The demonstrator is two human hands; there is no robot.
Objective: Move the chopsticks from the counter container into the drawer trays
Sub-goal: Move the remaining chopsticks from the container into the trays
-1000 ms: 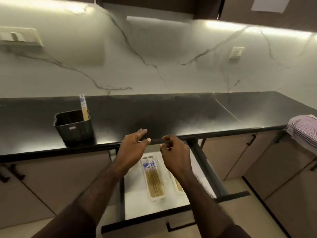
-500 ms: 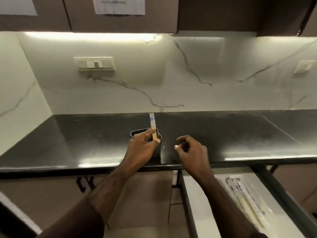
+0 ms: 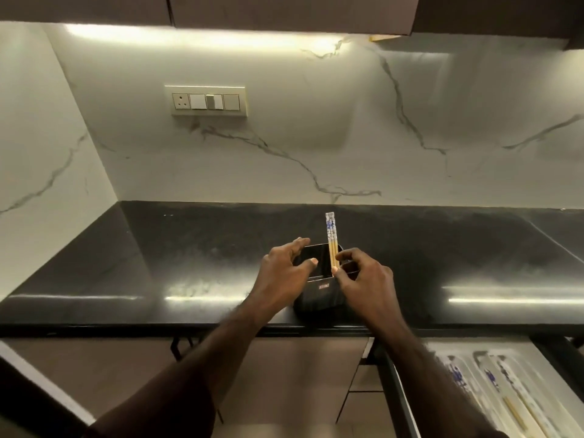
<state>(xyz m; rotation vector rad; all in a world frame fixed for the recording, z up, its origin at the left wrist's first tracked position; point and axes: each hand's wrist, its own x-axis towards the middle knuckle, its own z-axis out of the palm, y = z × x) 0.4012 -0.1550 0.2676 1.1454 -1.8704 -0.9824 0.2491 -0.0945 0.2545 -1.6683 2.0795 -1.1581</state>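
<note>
We reached both hands over the black container (image 3: 319, 290) that stood near the front edge of the dark counter (image 3: 177, 248). A pair of chopsticks (image 3: 331, 238) stood nearly upright in the container's right side, their blue-and-white patterned tops rising well above its rim. Our right hand (image 3: 363, 279) pinched the bare wooden part of the pair between thumb and forefinger, just at the rim, with the other fingers curled beneath. Our left hand (image 3: 281, 270) hovered at the container's left side with its fingers spread and loosely bent, the thumb lying over the open mouth; we could not tell whether it touched the rim, and it held nothing.

Below the counter, at the lower right, the drawer (image 3: 398, 390) stood pulled out. White trays (image 3: 531, 368) lay inside it, and more chopsticks in the trays (image 3: 505, 387) rested lengthwise there (the motion blur left their number unclear).

Behind the counter rose the white marble backsplash (image 3: 316, 137) with grey veins, bearing a switch plate (image 3: 205, 101) with a socket. A strip light glowed under the dark upper cabinets (image 3: 284, 11), and closed brown cabinet fronts (image 3: 284, 374) sat under the counter left of the drawer
</note>
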